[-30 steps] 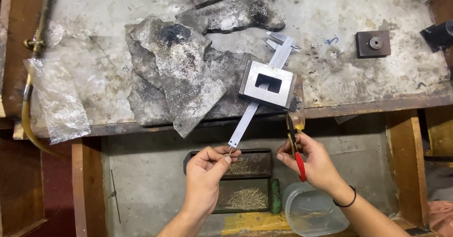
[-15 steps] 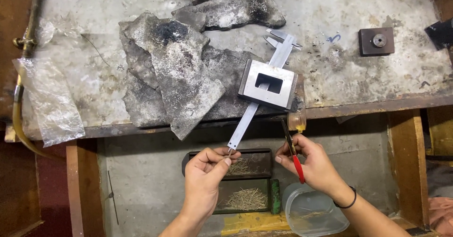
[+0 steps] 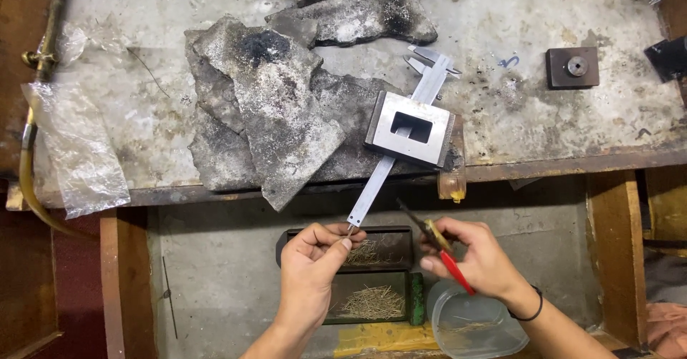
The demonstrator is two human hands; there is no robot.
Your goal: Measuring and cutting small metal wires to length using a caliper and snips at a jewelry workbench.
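Note:
My left hand (image 3: pixel 313 257) pinches a tiny thin piece of wire between thumb and fingertips, just below the tail of a steel caliper (image 3: pixel 401 139). My right hand (image 3: pixel 476 257) grips small pliers (image 3: pixel 436 241) with red handles, their dark tips pointing up and left toward the left hand. The caliper lies slanted over the bench edge, under a square steel block (image 3: pixel 410 129) with a rectangular hole. Below the hands sits a dark two-part tray (image 3: pixel 408 248) holding several thin wire bits.
Charred grey slabs (image 3: pixel 275 109) cover the middle of the worn bench (image 3: pixel 136 123). A small dark square block (image 3: pixel 572 66) sits at the right, a clear plastic bag (image 3: pixel 75 151) hangs at the left, and a clear plastic tub (image 3: pixel 472 327) stands below my right hand.
The view shifted slightly, so the bench appears a little to the right. The pliers tilted from near upright to pointing up and left. Both hands stay close together below the caliper.

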